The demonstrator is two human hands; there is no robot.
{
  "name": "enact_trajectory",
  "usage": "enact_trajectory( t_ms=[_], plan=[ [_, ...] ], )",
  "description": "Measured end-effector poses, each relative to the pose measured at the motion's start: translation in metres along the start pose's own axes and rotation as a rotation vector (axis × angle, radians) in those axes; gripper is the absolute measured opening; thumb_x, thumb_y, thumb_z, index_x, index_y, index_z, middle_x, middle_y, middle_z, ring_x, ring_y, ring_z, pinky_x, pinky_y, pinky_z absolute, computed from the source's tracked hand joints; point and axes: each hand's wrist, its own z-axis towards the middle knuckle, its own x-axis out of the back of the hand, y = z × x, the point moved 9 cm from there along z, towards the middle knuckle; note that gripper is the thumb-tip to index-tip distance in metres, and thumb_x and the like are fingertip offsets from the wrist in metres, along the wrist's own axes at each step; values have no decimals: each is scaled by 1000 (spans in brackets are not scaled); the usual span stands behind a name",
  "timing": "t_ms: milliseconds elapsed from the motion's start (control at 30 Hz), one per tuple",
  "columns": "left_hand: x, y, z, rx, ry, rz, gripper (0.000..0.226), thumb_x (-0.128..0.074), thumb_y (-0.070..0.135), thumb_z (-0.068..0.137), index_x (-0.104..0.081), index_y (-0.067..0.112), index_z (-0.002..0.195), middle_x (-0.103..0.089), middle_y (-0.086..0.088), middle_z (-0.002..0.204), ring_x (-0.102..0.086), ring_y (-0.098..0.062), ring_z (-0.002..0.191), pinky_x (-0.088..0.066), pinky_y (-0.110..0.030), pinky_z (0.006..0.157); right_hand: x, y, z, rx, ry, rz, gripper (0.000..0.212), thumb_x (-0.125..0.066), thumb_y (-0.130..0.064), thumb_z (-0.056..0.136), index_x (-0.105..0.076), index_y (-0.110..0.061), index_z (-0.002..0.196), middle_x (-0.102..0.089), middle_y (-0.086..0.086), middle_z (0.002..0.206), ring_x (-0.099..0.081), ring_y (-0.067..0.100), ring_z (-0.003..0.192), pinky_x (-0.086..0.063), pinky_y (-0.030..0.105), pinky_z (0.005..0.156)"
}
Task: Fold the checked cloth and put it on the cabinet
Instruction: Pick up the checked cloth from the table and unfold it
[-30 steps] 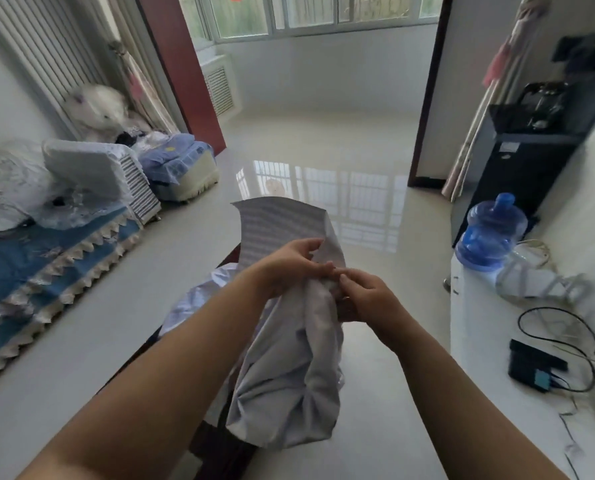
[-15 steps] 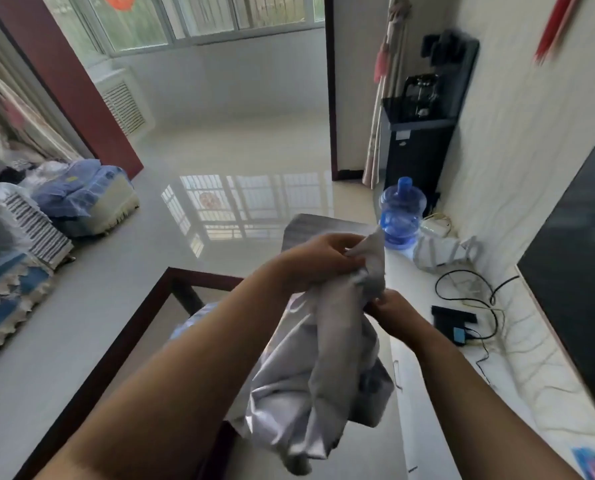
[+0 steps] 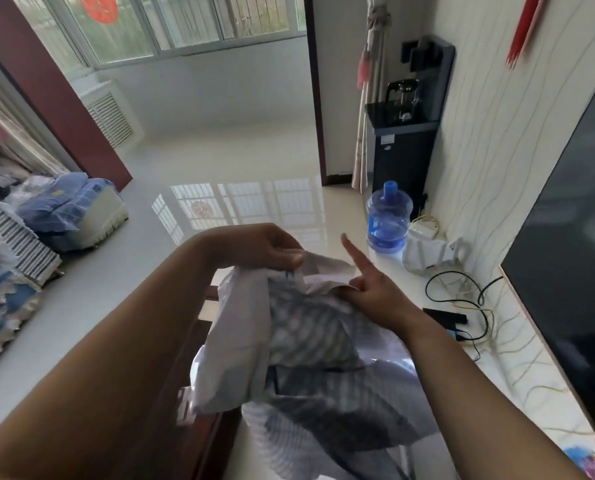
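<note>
Both hands (image 3: 323, 271) grip checked cloth (image 3: 306, 344); water jug (image 3: 388, 216) beyond.

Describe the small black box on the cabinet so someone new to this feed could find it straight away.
Start at the big dark screen on the right wall; the white cabinet top runs along below it. Past the blue water bottle and the crumpled white cloth, the small black box lies flat among looping cables. It is the only dark, hard-edged block there, just beyond the right hand.
</note>
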Motion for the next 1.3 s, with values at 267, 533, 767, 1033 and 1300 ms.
enact_trajectory(
  t_ms=[267, 533, 767, 1033, 1300],
  plan=[
    [19, -56, -64, 226, 11, 5, 48, -70, 53, 77, -60, 33, 120, -67, 10, 113, -64, -7, 101, -49, -29, 93, -28, -53, 25, 159, 42, -319, 29, -60, -35, 89, -65, -9, 80, -67, 7, 76, -61, 24, 74, -51, 44, 74],
    [-13, -36, -71, 225, 415, 289, 21, -70, 37, 81, -55, 23, 85, -60, 4, 84, -61, -21, 87, -39, -28, 67, -87, -103, 31, 229, -126, -383, 16, -64, -39, 82, -67, -23, 81, -65, -4, 76, -60, 15, 74, -48, 36, 71],
    [3, -68, -111, 322, 378, 294, 7, -63, 25, 78, -63, 26, 71, -62, 9, 71, -58, -14, 72, -47, -33, 67, -114, -31, 20, -95, -475, -317, 8, -64, -15, 81, -62, -19, 87, -65, -1, 86, -62, 17, 81, -51, 31, 76],
    [-4, -79, -135, 433, 319, 474, 25, -62, 41, 84, -59, 31, 107, -64, 11, 101, -59, -14, 97, -50, -32, 80, -119, -75, 22, 186, -200, -456, 20, -51, -7, 82, -51, -24, 72, -58, 1, 79, -56, 23, 79, -45, 34, 72],
    [-26, -90, -120, 384, 480, 83, 31, -61, 41, 87, -63, 13, 72, -63, -3, 72, -60, -22, 70, -48, -38, 67, -132, -85, 17, 163, -214, -302, 30, -51, -21, 91, -39, -27, 118, -65, 1, 93, -63, 21, 84, -51, 35, 75]
  ],
)
